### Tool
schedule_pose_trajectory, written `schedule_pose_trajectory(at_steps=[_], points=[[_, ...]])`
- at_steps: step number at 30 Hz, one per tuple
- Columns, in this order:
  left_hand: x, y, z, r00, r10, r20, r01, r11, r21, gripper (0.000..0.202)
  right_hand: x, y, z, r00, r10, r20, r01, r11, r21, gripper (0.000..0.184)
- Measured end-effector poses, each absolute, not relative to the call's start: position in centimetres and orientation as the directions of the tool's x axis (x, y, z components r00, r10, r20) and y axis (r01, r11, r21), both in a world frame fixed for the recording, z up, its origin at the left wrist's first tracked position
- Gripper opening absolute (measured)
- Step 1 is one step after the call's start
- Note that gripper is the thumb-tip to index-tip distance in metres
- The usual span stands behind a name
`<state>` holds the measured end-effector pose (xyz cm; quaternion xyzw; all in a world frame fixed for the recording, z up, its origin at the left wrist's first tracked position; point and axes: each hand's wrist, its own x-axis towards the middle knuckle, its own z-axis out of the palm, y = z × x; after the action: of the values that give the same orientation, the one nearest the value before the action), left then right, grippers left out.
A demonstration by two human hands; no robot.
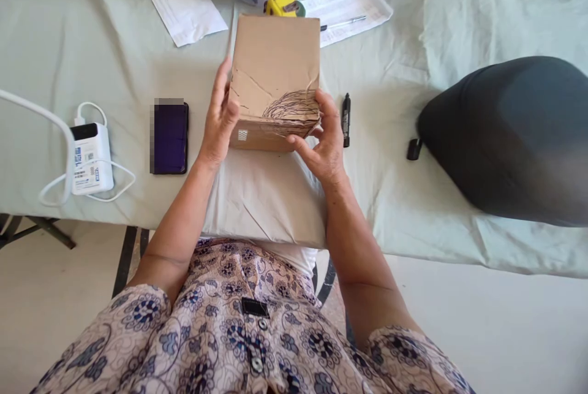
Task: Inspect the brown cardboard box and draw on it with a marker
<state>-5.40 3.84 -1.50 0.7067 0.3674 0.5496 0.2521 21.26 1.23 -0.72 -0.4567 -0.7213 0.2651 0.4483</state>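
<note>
I hold the cardboard box [275, 54] between left hand [219, 124] and right hand [329, 144]; scribble [290, 104] done at its near-right corner, most of the top unmarked.

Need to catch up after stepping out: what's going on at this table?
The person's left hand and right hand hold a brown cardboard box between them, the right one at its near right corner, by dark scribbled lines. Whether the box is slightly lifted is unclear. Right of it, a slim black marker lies on a pale green cloth; left lies a dark rectangular phone. Neither hand holds these.
</note>
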Motion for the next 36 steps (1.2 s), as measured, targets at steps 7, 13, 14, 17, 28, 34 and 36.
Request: schedule_pose_trajectory(at_steps=[7,13,14,17,28,34,36], points=[[-3.8,3.1,-1.4,0.126,0.795,0.594,0.293,-0.601,0.743,0.087,20.8,1.2,-1.0,-0.036,0.899,0.436,0.438,0.406,-0.802,0.067],[-3.3,2.6,-1.1,0.115,0.793,0.598,0.294,-0.602,0.742,0.074,20.0,1.2,-1.2,0.045,0.882,0.469,0.493,0.389,-0.779,0.057],[-3.2,2.5,-1.1,0.112,0.793,0.598,0.291,-0.602,0.744,0.072,19.9,1.1,-1.2,0.051,0.878,0.475,0.507,0.387,-0.77,0.055],[-3.2,2.5,-1.0,0.103,0.795,0.598,0.28,-0.6,0.749,0.07,19.8,1.1,-1.3,0.05,0.868,0.494,0.522,0.399,-0.754,0.054],[-3.5,2.7,-1.3,0.15,0.785,0.601,0.28,-0.617,0.736,0.07,19.5,1.3,-1.1,0.088,0.863,0.497,0.491,0.396,-0.776,0.064],[-3.6,2.7,-1.4,0.164,0.792,0.588,0.262,-0.61,0.748,0.073,19.6,1.1,-1.1,0.056,0.872,0.486,0.457,0.41,-0.789,0.069],[-3.5,2.7,-1.2,0.156,0.794,0.587,0.261,-0.607,0.751,0.073,19.7,1.2,-1.2,0.041,0.864,0.501,0.471,0.426,-0.772,0.072]])
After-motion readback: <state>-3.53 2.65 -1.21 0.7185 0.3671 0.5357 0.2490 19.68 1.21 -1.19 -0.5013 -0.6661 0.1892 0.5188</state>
